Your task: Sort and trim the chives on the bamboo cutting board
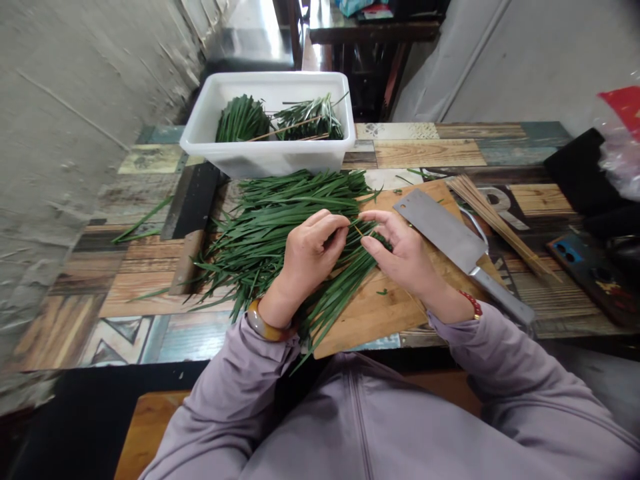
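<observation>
A heap of long green chive leaves (280, 220) lies across the table and onto a wooden cutting board (385, 310). My left hand (310, 257) is closed in a pinch on a bunch of the leaves at the board's left edge. My right hand (400, 250) faces it, fingers curled, holding a thin bamboo skewer (358, 230) whose tip shows between the two hands. The skewer runs into the chive bunch. A bracelet sits on each wrist.
A cleaver (445, 233) lies on the board's right side, handle toward me. A bundle of bamboo skewers (500, 223) lies to its right. A white plastic tub (270, 157) with skewered chives stands behind the heap. A phone (593, 273) and bags sit at the far right.
</observation>
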Available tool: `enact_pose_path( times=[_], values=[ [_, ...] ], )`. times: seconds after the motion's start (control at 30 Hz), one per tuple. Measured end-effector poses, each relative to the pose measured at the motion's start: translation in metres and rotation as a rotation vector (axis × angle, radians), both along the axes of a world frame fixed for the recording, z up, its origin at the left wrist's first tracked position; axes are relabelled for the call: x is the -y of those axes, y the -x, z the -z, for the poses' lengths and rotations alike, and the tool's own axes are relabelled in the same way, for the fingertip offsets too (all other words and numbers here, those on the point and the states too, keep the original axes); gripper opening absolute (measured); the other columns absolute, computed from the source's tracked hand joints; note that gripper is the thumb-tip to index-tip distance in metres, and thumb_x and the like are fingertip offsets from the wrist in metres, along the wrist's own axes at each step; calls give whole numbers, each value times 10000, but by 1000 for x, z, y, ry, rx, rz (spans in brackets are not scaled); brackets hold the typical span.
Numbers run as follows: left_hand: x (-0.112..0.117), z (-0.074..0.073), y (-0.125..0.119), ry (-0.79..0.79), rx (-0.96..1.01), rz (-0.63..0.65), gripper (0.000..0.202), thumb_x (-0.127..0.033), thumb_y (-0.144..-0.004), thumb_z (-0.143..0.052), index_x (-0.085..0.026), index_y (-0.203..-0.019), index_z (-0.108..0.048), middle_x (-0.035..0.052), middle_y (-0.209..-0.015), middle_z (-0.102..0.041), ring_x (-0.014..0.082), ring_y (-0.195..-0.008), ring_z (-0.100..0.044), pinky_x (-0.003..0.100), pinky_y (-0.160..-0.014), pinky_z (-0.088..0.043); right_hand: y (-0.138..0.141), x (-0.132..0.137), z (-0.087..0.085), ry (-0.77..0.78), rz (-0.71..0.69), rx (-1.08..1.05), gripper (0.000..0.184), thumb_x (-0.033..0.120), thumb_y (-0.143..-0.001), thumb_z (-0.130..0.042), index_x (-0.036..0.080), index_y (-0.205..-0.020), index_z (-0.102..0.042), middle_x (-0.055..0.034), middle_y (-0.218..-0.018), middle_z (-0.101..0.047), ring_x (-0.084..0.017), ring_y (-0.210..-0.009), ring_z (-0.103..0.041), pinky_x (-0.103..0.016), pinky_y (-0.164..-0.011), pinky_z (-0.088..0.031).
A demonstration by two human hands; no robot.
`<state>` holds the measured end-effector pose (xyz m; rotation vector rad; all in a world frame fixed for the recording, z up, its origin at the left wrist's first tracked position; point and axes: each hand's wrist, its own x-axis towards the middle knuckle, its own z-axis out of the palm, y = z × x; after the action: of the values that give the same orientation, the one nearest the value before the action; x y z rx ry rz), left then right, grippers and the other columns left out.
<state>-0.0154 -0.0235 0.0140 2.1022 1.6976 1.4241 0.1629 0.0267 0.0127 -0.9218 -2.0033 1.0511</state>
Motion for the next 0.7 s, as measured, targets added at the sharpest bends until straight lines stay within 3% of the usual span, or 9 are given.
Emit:
enact_pose_path(
  times=[0.17,0.33,0.47,0.7],
  values=[
    [1,0,0,-21,-34,-2,131,-148,-917,-563,-194,-861,-671,2,-734,-636,121,-677,-550,234,-657,-423,-2,1,0,-41,-22,-19,460,310,-919,-586,292,-1379,-574,-35,-1184,-719,-165,-851,-654,-328,-841,-543],
    [2,0,0,-6,-41,1,118,-151,-919,-564,-198,-870,-660,4,-750,-629,122,-688,-557,234,-660,-423,-2,2,-1,-37,-30,-13,375,314,-927,-576,274,-1298,-613,2,-897,-691,-153,-728,-589,-308,-726,-503],
    [2,0,0,10,-47,26,118,-160,-924,-559,-201,-879,-660,5,-748,-623,124,-688,-556,234,-658,-423,-1,2,-2,-2,-26,-8,321,300,-925,-573,260,-1241,-608,59,-674,-521,-130,-585,-468,-280,-597,-419],
    [3,0,0,37,-35,80,130,-185,-940,-552,-192,-891,-672,10,-744,-611,122,-677,-548,234,-639,-417,-1,2,-2,24,-22,-17,230,291,-912,-582,252,-1138,-586,75,-630,-443,-123,-558,-427,-274,-565,-366]
  ],
)
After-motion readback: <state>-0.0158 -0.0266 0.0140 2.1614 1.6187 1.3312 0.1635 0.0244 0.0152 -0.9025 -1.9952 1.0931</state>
